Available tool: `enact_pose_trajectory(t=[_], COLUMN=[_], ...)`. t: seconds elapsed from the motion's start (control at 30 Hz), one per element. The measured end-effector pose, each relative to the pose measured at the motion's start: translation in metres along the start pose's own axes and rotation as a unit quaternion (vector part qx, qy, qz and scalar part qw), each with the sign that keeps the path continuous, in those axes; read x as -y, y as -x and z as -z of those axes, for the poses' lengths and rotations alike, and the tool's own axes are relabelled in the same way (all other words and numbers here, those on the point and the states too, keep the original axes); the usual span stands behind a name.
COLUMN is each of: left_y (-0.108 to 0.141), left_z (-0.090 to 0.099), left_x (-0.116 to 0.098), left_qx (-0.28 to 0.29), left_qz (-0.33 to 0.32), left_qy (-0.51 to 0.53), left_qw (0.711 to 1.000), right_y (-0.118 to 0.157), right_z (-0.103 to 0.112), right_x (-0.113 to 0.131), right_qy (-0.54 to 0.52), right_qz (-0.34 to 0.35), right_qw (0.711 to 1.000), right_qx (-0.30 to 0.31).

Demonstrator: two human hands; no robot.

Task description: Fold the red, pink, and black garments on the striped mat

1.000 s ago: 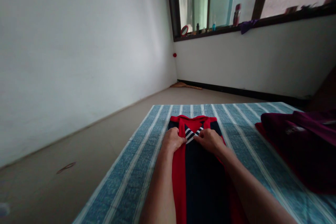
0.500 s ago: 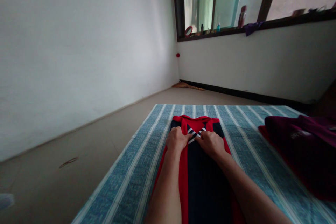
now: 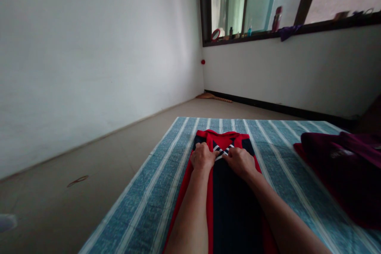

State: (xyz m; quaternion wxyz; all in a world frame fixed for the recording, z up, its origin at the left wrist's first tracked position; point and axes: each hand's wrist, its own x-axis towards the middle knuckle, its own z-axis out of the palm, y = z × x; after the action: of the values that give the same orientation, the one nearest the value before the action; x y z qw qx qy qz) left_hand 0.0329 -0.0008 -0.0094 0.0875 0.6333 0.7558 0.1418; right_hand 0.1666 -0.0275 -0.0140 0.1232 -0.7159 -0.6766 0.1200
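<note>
A navy and red garment (image 3: 235,202) lies lengthwise, its red collar at the far end. Striped black-and-white trim crosses just below the neck opening. My left hand (image 3: 203,156) is closed on the garment at the left end of this trim, thumb pointing inward. At the trim's right side, my right hand (image 3: 240,161) pinches the cloth, its fingertips close to my left thumb. Both forearms rest over the garment's sides and hide parts of them.
The garment is on a blue striped cloth surface (image 3: 154,182). Folded dark purple and red clothes (image 3: 342,174) lie at the right. Beyond are a broom (image 3: 212,96) on the floor and a windowsill with a bottle (image 3: 277,19) and a small mirror (image 3: 216,35).
The view has shifted very slightly. Both hands keep their hold on the trim, with hardly any movement.
</note>
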Motion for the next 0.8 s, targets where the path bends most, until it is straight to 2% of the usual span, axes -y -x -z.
enact_pose_trajectory(t=[0.8], left_y=[-0.0014], left_z=[0.0002], left_x=[0.0024], left_qx=[-0.004], left_qz=[-0.004], left_qy=[0.015], left_qw=[1.000], right_y=[-0.0043], right_z=[-0.0048], right_x=[-0.0036], right_qy=[-0.003], right_qz=[-0.001], right_qw=[1.000], right_qx=[0.001])
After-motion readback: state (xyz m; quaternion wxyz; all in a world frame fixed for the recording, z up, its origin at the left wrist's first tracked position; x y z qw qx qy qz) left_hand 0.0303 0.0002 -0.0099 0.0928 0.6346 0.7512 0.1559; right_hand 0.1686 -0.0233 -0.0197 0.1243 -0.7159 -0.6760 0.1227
